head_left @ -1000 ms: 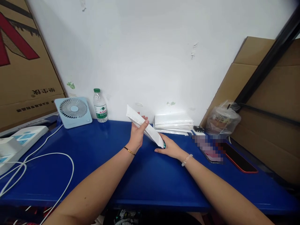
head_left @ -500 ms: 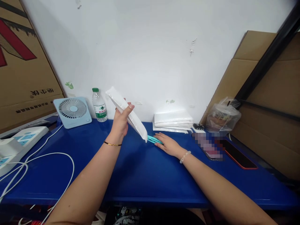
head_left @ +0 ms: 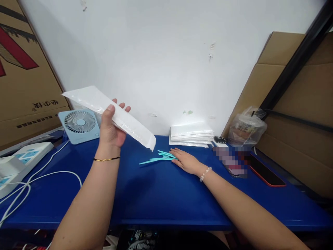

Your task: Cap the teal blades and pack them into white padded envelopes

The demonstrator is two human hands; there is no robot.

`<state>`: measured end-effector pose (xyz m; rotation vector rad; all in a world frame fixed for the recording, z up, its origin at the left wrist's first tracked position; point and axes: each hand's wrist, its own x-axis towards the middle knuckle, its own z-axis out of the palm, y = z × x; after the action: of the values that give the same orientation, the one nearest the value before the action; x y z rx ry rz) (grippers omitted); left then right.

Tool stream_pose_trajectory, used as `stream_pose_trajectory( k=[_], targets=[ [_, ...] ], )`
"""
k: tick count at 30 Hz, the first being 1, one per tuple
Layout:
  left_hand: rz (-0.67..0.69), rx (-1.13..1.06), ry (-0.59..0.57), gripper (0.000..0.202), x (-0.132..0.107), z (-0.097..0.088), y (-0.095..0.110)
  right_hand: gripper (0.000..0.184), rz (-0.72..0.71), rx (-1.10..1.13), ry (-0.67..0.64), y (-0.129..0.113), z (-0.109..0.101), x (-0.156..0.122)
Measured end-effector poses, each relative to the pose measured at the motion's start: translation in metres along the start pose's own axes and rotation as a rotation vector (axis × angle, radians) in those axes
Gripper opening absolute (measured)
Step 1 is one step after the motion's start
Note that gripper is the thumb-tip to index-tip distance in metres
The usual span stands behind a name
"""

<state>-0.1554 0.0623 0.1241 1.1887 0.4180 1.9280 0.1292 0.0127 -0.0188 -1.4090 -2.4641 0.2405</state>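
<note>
My left hand is raised above the table's left half, closed around a long, flat white plastic packet. The packet slants down to the right, and its lower end hangs over the table. On the tabletop, my right hand lies flat with outstretched fingers resting over several thin teal plastic sticks. The sticks fan out to the left from under the fingertips; their right ends are covered. A stack of similar white packets sits against the wall, just beyond my right hand.
On the blue table stand a light blue fan and a white power strip with loose cables at left. At right are a red-edged phone, a blurred-out item and a bagged drink cup. Cardboard leans behind.
My left hand has moved left with the packet, away from the sticks, and now blocks the water bottle. The sticks' left ends have come into view, spread out. My right hand has barely moved.
</note>
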Motion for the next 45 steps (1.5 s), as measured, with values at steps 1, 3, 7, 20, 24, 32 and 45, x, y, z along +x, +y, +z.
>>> stream_pose_trajectory(
  k=[1,3,7,20,24,32,45],
  targets=[
    [0.013,0.039,0.002,0.046,0.004,-0.005,0.001,0.057,-0.005,0.002,-0.004,0.0,0.0,0.0],
    [0.017,0.202,-0.007,0.055,0.009,-0.014,-0.002,0.056,-0.022,0.007,-0.015,0.001,-0.001,0.0],
    [-0.048,0.877,-0.258,0.078,0.007,-0.032,-0.034,0.054,-0.08,0.037,-0.036,-0.002,-0.004,-0.005],
    [-0.423,1.416,-1.271,0.057,-0.015,-0.037,-0.073,0.044,-0.028,0.195,0.088,-0.003,-0.035,-0.02],
    [-0.566,1.414,-1.389,0.033,-0.022,-0.031,-0.082,0.051,0.012,0.245,-0.011,0.009,-0.043,-0.026],
    [-0.788,1.073,-1.414,0.023,-0.018,-0.033,-0.07,0.051,-0.039,0.254,-0.052,0.01,-0.044,-0.027],
    [-0.44,0.938,-0.992,0.025,-0.071,0.012,-0.132,0.03,0.284,0.648,0.309,0.018,-0.022,-0.009]
  ],
)
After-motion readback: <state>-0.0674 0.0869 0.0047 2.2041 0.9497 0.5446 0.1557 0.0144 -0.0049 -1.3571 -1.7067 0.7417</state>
